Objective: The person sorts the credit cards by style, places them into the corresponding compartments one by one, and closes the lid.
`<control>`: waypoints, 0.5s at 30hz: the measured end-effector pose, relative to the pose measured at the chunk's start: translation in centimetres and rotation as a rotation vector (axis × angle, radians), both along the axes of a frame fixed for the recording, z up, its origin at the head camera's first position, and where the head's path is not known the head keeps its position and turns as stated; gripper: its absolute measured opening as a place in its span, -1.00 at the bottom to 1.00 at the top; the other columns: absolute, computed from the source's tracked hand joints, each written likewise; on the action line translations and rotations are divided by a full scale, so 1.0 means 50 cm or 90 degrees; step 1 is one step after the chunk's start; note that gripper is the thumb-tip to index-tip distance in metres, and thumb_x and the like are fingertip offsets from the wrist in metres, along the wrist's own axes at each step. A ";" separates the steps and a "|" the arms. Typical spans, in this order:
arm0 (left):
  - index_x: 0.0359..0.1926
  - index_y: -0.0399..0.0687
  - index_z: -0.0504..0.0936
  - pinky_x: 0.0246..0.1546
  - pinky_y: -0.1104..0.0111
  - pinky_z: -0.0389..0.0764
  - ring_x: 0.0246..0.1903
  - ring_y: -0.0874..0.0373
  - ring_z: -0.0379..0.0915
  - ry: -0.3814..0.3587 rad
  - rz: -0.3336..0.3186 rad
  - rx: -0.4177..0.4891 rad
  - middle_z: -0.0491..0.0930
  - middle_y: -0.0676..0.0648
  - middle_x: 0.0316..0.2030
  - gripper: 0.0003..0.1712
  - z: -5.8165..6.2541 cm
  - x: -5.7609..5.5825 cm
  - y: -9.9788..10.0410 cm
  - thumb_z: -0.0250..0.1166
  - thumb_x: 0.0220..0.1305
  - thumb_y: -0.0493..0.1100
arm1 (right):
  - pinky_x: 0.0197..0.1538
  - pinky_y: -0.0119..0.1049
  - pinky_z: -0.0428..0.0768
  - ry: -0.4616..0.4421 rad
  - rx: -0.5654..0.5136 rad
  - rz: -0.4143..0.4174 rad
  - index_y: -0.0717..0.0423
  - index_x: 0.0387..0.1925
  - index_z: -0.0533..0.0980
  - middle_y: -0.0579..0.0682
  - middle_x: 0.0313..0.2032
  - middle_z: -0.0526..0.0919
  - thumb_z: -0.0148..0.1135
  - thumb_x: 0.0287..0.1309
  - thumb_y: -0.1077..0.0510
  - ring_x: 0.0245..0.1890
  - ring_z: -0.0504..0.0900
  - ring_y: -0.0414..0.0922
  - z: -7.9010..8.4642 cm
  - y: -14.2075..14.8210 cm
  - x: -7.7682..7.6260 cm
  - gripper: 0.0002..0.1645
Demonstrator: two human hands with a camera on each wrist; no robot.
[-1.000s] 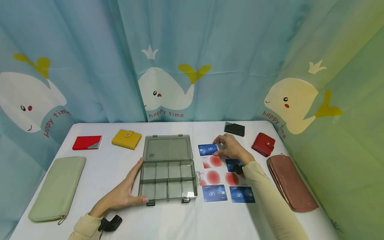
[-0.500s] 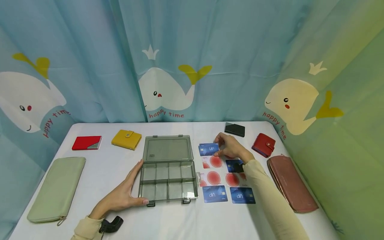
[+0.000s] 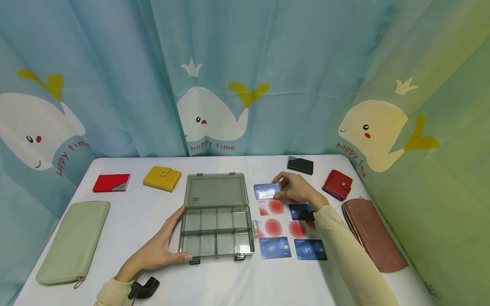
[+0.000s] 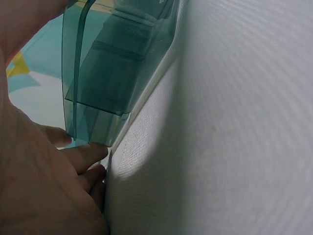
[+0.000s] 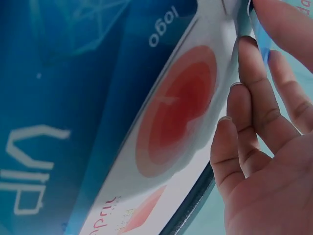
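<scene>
Card (image 3: 265, 191) pinched by right hand (image 3: 295, 187), one end hidden.
Left hand (image 3: 162, 246), thumb apart, touches box (image 3: 216, 231); another blue card (image 3: 295, 211) is partly covered.

A black wrist camera (image 3: 307, 215) partly hides one blue card (image 3: 295, 211).

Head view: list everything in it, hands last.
Compartment box: one, translucent grey, centre.
VIP cards: at least four, blue, centre right.
Circle-print cards: at least three, red-white, right.
Red cardholder: one, red, back left.
Black cardholder: one, black, back right.
Yellow snap wallet: one, yellow, back left.
Red snap wallet: one, red, back right.
Green zip wallet: one, pale green, left.
Pink zip wallet: one, dusty pink, right.
Tablecloth: one, white, underneath.
Whale-print curtain: at least one, blue-green, behind.
Wrist cameras: two, black, wrists.
Sleeves: two, beige, forearms.
Left hand: one, at compartment box.
Right hand: one, pinching VIP card.
</scene>
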State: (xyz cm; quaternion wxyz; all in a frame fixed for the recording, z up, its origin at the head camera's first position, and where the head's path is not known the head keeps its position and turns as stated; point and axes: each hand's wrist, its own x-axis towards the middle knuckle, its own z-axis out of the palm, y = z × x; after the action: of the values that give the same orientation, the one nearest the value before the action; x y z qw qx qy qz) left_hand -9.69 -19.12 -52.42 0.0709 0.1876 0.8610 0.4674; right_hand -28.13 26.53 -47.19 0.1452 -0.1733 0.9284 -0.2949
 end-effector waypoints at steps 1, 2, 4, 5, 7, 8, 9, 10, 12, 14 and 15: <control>0.74 0.04 -0.22 0.37 -0.56 0.17 0.60 -0.47 -0.10 -0.001 0.000 0.000 -0.13 -0.34 0.69 0.54 -0.001 0.000 0.000 0.67 0.00 0.08 | 0.17 0.10 0.66 0.000 -0.001 -0.002 0.02 0.14 0.61 0.09 -0.08 0.68 0.66 0.08 0.03 -0.09 0.60 0.03 0.001 0.001 0.001 -0.40; 0.74 0.04 -0.22 0.37 -0.56 0.18 0.60 -0.47 -0.10 0.000 0.001 -0.002 -0.13 -0.34 0.68 0.54 -0.001 0.000 -0.001 0.67 0.00 0.09 | 0.17 0.09 0.66 0.002 -0.003 -0.002 0.03 0.15 0.63 0.09 -0.06 0.68 0.66 0.07 0.03 -0.08 0.60 0.04 0.002 0.001 0.001 -0.39; 0.74 0.04 -0.22 0.36 -0.56 0.18 0.60 -0.46 -0.09 0.003 0.001 -0.004 -0.13 -0.34 0.68 0.54 -0.002 0.000 -0.002 0.67 0.00 0.09 | 0.17 0.08 0.67 0.003 -0.005 0.000 0.05 0.17 0.64 0.10 -0.03 0.67 0.68 0.05 0.02 -0.06 0.59 0.05 0.004 0.001 0.001 -0.35; 0.74 0.04 -0.22 0.37 -0.55 0.19 0.59 -0.46 -0.09 0.004 0.002 -0.003 -0.12 -0.33 0.68 0.53 -0.003 -0.001 -0.002 0.67 0.00 0.09 | 0.17 0.07 0.67 0.004 -0.006 0.003 0.07 0.19 0.64 0.11 -0.01 0.66 0.68 0.05 0.02 -0.05 0.59 0.06 0.005 0.002 0.001 -0.33; 0.74 0.03 -0.21 0.37 -0.54 0.19 0.60 -0.44 -0.08 0.008 0.002 -0.002 -0.12 -0.32 0.68 0.53 -0.003 -0.002 -0.001 0.67 0.00 0.09 | 0.16 0.04 0.66 0.001 -0.009 -0.003 0.07 0.21 0.64 0.11 0.02 0.65 0.70 0.02 0.01 -0.03 0.58 0.07 0.009 0.002 0.002 -0.29; 0.74 0.03 -0.21 0.37 -0.54 0.19 0.60 -0.44 -0.08 0.009 0.002 -0.001 -0.11 -0.32 0.68 0.53 -0.003 -0.002 -0.001 0.67 0.00 0.09 | 0.14 0.03 0.66 -0.002 -0.012 -0.007 0.07 0.23 0.64 0.12 0.04 0.65 0.70 0.02 0.01 -0.02 0.58 0.08 0.010 0.002 0.002 -0.28; 0.74 0.03 -0.21 0.38 -0.54 0.19 0.60 -0.44 -0.08 0.010 0.000 0.001 -0.11 -0.32 0.68 0.53 -0.003 -0.002 -0.001 0.67 0.00 0.09 | 0.13 0.00 0.67 -0.005 -0.013 -0.012 0.06 0.24 0.64 0.12 0.05 0.65 0.70 0.01 0.01 -0.02 0.58 0.08 0.012 0.003 0.003 -0.26; 0.74 0.02 -0.21 0.38 -0.53 0.18 0.60 -0.44 -0.08 0.010 -0.001 0.001 -0.11 -0.32 0.68 0.53 -0.002 -0.002 -0.001 0.67 0.00 0.09 | 0.11 -0.01 0.68 -0.010 -0.013 -0.016 0.06 0.25 0.63 0.14 0.07 0.65 0.70 0.02 0.00 -0.01 0.58 0.08 0.014 0.004 0.004 -0.25; 0.74 0.01 -0.22 0.38 -0.53 0.18 0.60 -0.44 -0.08 0.010 -0.004 -0.001 -0.11 -0.33 0.68 0.54 -0.002 -0.002 -0.002 0.67 0.00 0.09 | 0.09 -0.06 0.70 -0.017 -0.016 -0.024 0.06 0.28 0.62 0.15 0.10 0.65 0.69 0.04 -0.01 0.00 0.60 0.08 0.017 0.008 0.007 -0.24; 0.74 0.02 -0.22 0.39 -0.53 0.18 0.60 -0.44 -0.08 0.007 -0.007 -0.002 -0.12 -0.32 0.68 0.56 -0.001 -0.001 -0.002 0.68 -0.02 0.11 | 0.05 -0.10 0.73 -0.021 -0.023 -0.028 0.08 0.30 0.61 0.17 0.12 0.66 0.68 0.06 0.00 -0.01 0.63 0.09 0.023 0.013 0.012 -0.23; 0.74 0.02 -0.22 0.39 -0.53 0.19 0.60 -0.45 -0.08 0.007 -0.009 -0.004 -0.12 -0.32 0.68 0.57 -0.001 -0.001 -0.003 0.69 -0.03 0.12 | 0.03 -0.14 0.74 -0.015 -0.028 -0.030 0.09 0.30 0.62 0.18 0.12 0.67 0.68 0.06 0.00 -0.01 0.64 0.09 0.025 0.017 0.015 -0.23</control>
State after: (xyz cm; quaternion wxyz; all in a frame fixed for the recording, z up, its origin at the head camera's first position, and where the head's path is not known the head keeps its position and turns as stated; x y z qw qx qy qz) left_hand -9.73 -19.26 -52.46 0.0698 0.1959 0.8617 0.4629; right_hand -27.39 27.37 -45.95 0.1452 -0.1511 0.9239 -0.3202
